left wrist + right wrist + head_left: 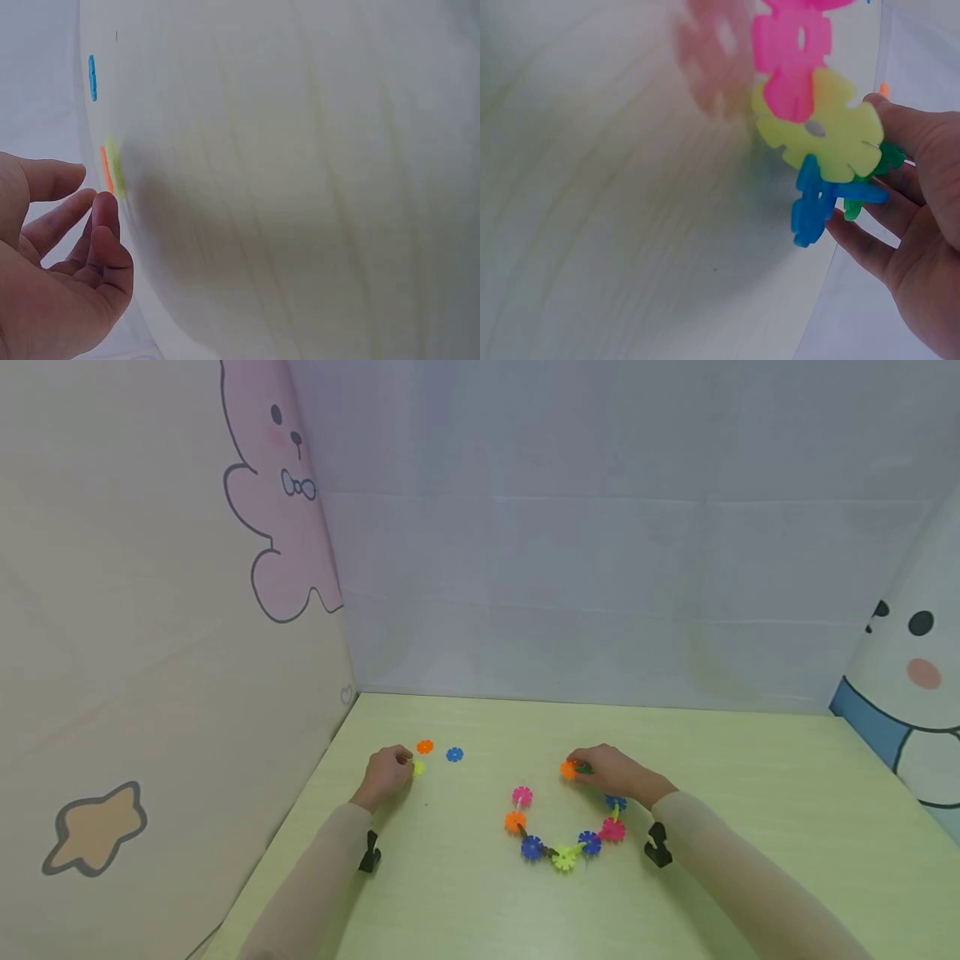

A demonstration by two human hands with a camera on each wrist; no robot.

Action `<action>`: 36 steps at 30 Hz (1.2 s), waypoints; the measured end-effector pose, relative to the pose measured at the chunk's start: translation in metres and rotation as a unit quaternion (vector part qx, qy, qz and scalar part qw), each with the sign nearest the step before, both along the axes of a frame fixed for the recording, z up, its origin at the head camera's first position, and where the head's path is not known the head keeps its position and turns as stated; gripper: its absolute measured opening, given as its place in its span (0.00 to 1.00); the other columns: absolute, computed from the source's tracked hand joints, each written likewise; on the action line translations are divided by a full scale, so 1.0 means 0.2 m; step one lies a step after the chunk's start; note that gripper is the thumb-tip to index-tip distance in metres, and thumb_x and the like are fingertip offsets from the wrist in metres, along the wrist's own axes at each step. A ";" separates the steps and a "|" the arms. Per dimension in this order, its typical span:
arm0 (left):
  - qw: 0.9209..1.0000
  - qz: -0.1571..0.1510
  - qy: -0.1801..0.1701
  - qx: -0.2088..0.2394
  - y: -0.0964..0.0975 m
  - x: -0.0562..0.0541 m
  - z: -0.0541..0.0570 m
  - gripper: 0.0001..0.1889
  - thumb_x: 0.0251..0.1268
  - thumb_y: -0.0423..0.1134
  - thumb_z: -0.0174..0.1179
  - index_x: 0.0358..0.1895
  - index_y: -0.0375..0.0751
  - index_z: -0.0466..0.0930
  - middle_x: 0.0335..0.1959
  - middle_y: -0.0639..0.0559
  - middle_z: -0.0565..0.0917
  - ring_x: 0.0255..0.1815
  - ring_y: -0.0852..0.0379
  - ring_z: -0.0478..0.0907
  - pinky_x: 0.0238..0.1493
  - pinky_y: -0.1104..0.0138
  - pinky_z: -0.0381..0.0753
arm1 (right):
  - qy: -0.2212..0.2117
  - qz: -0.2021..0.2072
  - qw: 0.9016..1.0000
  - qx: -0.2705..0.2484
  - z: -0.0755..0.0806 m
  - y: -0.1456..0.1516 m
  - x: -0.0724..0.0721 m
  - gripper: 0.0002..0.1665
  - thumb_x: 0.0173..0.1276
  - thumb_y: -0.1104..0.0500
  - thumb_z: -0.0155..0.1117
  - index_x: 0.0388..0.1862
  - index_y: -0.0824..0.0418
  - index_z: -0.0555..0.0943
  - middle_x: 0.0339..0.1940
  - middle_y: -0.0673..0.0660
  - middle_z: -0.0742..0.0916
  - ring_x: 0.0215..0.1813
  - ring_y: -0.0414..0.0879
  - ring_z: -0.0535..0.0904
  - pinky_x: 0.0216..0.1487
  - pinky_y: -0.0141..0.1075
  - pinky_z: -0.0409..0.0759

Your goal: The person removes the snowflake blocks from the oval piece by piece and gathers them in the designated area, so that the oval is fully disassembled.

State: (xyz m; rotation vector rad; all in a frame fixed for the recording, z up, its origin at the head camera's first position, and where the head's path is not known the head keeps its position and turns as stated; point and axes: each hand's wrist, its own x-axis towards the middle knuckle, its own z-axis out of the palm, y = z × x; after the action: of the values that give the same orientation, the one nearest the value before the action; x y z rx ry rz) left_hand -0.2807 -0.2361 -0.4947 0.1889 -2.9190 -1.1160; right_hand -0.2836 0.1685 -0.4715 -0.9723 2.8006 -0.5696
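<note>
- Head view, standing nearby: right hand (pixel 611 770) has curled fingers pinching one end of the chain of slotted, flower-shaped plastic discs (pixel 532 847).
- At those fingertips: bright orange flower-shaped plastic disc (pixel 568 770), with the dark green flower-shaped plastic piece (pixel 891 155) beside it; exact finger contact partly hidden.
- Left hand (pixel 388 772): fingers loosely bent, thumb and index apart, grasping nothing that I can see; just beside the flat yellow flower-shaped plastic disc (pixel 418 767). Touching or not, can't tell.
- Past it, lying loose: flat orange flower-shaped plastic disc (pixel 425 747), then flat blue flower-shaped plastic disc (pixel 454 754).
- Chain curves in a U on the pale wood-grain table (pixel 450 902), running from under the right hand round to the pink flower-shaped plastic disc (pixel 522 796) at its far end, well apart from the left hand.
- Risk, my guess: a tug on the gripped end could pop a shallow slot joint and split the chain.
- Also likely: flat discs give little edge; a clumsy pinch could skid the yellow one or knock the orange behind.
- Further out: pale hanging cloth (pixel 592 560) behind the table.
</note>
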 end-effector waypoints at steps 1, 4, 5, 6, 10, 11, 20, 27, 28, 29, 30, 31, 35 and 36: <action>1.000 0.002 0.000 0.001 0.01 0.00 0.01 0.12 0.61 0.32 0.55 0.47 0.32 0.80 0.41 0.42 0.80 0.39 0.48 0.74 0.42 0.58 0.75 | -0.001 -0.001 1.000 0.000 0.00 0.00 0.00 0.18 0.65 0.59 0.64 0.52 0.64 0.79 0.44 0.55 0.85 0.47 0.51 0.80 0.50 0.46 0.76; 1.000 -0.007 0.011 0.006 0.04 0.00 0.03 0.11 0.62 0.32 0.56 0.45 0.31 0.80 0.40 0.42 0.80 0.38 0.49 0.75 0.39 0.59 0.76 | -0.002 -0.003 1.000 0.004 0.00 0.00 0.00 0.18 0.65 0.59 0.64 0.52 0.63 0.79 0.45 0.54 0.85 0.47 0.51 0.80 0.51 0.46 0.76; 1.000 -0.015 0.018 0.005 0.06 0.00 0.04 0.10 0.62 0.32 0.56 0.44 0.31 0.80 0.40 0.42 0.81 0.37 0.49 0.75 0.39 0.59 0.77 | -0.002 -0.003 1.000 0.004 0.00 0.00 0.00 0.18 0.65 0.59 0.64 0.53 0.63 0.78 0.45 0.54 0.85 0.47 0.51 0.80 0.51 0.46 0.76; 0.999 -0.024 0.026 0.002 0.08 0.00 0.04 0.09 0.62 0.32 0.56 0.43 0.32 0.80 0.39 0.43 0.81 0.37 0.49 0.76 0.38 0.59 0.77 | -0.003 -0.004 1.000 0.002 0.00 -0.01 0.00 0.18 0.65 0.59 0.64 0.53 0.63 0.78 0.45 0.55 0.85 0.48 0.51 0.80 0.51 0.46 0.76; 0.997 -0.060 0.047 -0.002 0.15 0.01 0.07 0.07 0.62 0.32 0.57 0.40 0.33 0.81 0.37 0.45 0.83 0.38 0.49 0.78 0.39 0.58 0.77 | -0.002 0.003 1.000 -0.002 0.01 -0.01 0.01 0.18 0.65 0.60 0.64 0.53 0.63 0.78 0.45 0.56 0.85 0.48 0.52 0.80 0.51 0.47 0.76; 0.996 -0.067 0.049 -0.004 0.17 0.00 0.07 0.07 0.62 0.33 0.57 0.39 0.34 0.82 0.37 0.46 0.83 0.38 0.50 0.78 0.40 0.58 0.77 | -0.002 0.005 1.000 -0.005 0.01 -0.01 0.01 0.18 0.65 0.60 0.64 0.53 0.64 0.78 0.45 0.56 0.85 0.48 0.52 0.80 0.51 0.47 0.76; 0.990 -0.134 0.041 0.011 0.35 0.00 0.11 0.08 0.65 0.35 0.56 0.38 0.35 0.83 0.35 0.49 0.82 0.36 0.53 0.77 0.37 0.61 0.77 | 0.004 0.016 1.000 -0.003 -0.01 0.00 -0.01 0.18 0.66 0.60 0.64 0.53 0.63 0.78 0.45 0.55 0.85 0.48 0.51 0.80 0.50 0.46 0.76; 0.986 -0.164 0.030 0.004 0.50 0.00 0.11 0.07 0.64 0.34 0.57 0.36 0.37 0.84 0.32 0.51 0.83 0.33 0.56 0.75 0.39 0.64 0.77 | 0.004 0.016 1.000 -0.002 0.01 -0.01 0.01 0.18 0.66 0.60 0.63 0.53 0.63 0.78 0.45 0.55 0.85 0.48 0.51 0.80 0.50 0.46 0.76; 0.985 -0.170 0.030 0.001 0.52 0.00 0.11 0.07 0.64 0.35 0.57 0.36 0.38 0.84 0.32 0.51 0.83 0.32 0.56 0.75 0.38 0.64 0.77 | 0.005 0.017 1.000 -0.002 0.01 -0.01 0.01 0.18 0.66 0.60 0.63 0.53 0.63 0.79 0.45 0.55 0.85 0.48 0.51 0.80 0.50 0.46 0.76; 0.983 -0.178 0.033 -0.001 0.53 0.00 0.11 0.07 0.63 0.35 0.57 0.36 0.37 0.84 0.32 0.51 0.83 0.32 0.56 0.75 0.38 0.64 0.77 | 0.004 0.016 1.000 -0.002 0.01 -0.01 0.01 0.18 0.66 0.61 0.63 0.54 0.64 0.79 0.45 0.55 0.85 0.49 0.51 0.80 0.51 0.46 0.76; 0.982 -0.185 0.030 0.001 0.55 0.00 0.12 0.07 0.63 0.35 0.57 0.36 0.37 0.84 0.32 0.51 0.83 0.32 0.56 0.75 0.38 0.64 0.77 | 0.004 0.016 1.000 -0.003 0.02 -0.01 0.01 0.18 0.66 0.61 0.63 0.54 0.64 0.79 0.45 0.55 0.85 0.49 0.51 0.80 0.51 0.47 0.76; 0.981 -0.192 0.029 0.003 0.57 0.00 0.12 0.07 0.63 0.35 0.57 0.37 0.37 0.84 0.32 0.51 0.83 0.32 0.56 0.75 0.38 0.64 0.77 | 0.005 0.016 1.000 -0.003 0.02 -0.01 0.01 0.18 0.66 0.61 0.63 0.54 0.64 0.79 0.45 0.55 0.85 0.49 0.51 0.80 0.51 0.47 0.76; 0.979 -0.204 0.007 0.008 0.64 0.01 0.12 0.08 0.64 0.37 0.57 0.38 0.37 0.84 0.34 0.51 0.83 0.33 0.56 0.75 0.39 0.64 0.77 | 0.006 0.017 1.000 -0.003 0.01 -0.02 0.01 0.18 0.66 0.60 0.63 0.54 0.63 0.79 0.45 0.55 0.85 0.49 0.51 0.80 0.51 0.46 0.76; 0.979 -0.206 0.000 0.012 0.65 0.01 0.12 0.08 0.64 0.37 0.57 0.38 0.38 0.84 0.34 0.51 0.83 0.33 0.56 0.74 0.39 0.64 0.77 | 0.003 0.015 1.000 -0.003 0.01 -0.02 0.01 0.18 0.66 0.60 0.63 0.54 0.63 0.79 0.46 0.55 0.85 0.49 0.51 0.80 0.51 0.46 0.76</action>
State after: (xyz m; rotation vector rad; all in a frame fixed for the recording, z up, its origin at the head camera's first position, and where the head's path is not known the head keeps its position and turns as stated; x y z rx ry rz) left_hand -0.2779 -0.1058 -0.4708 -0.4360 -3.0262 -1.1880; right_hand -0.2820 0.1642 -0.4691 -1.0183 2.7862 -0.5730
